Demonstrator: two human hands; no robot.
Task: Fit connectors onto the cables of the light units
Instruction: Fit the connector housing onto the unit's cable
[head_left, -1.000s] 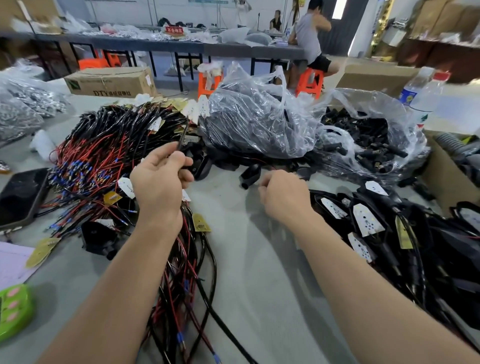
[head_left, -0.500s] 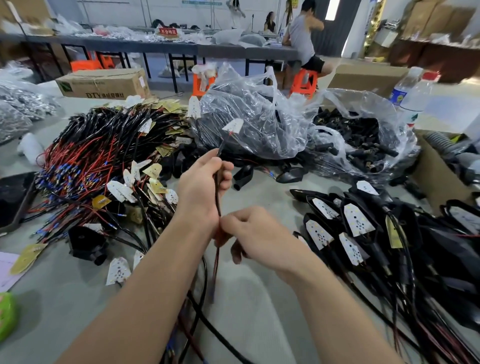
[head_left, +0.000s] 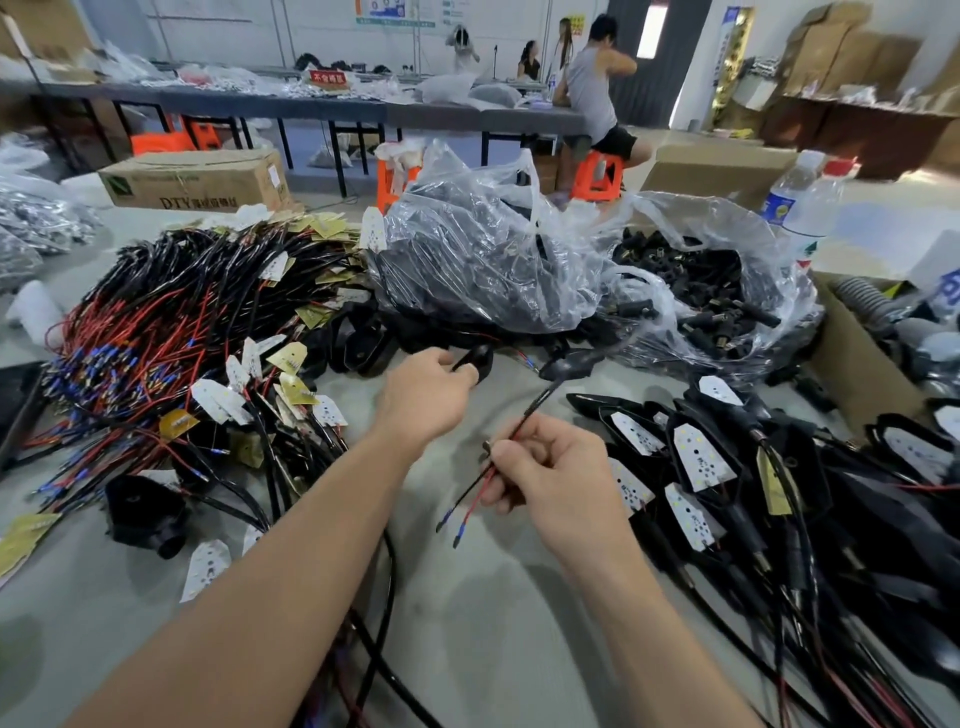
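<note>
Holding one light-unit cable, connector not yet fitted.
My right hand pinches it in front of the connector bag; my left hand grips a black piece, possibly a connector, nearer the bag. Heaped cables left of the bag await theirs.

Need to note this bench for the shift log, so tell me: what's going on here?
A person works bare-handed at a table. The right hand pinches a cable whose red and black wire ends hang free. The left hand grips a black part, probably a connector, in front of the bags. The part and the wire ends are apart, so nothing is fitted yet. Wired boards are heaped on the left and light units on the right.
</note>
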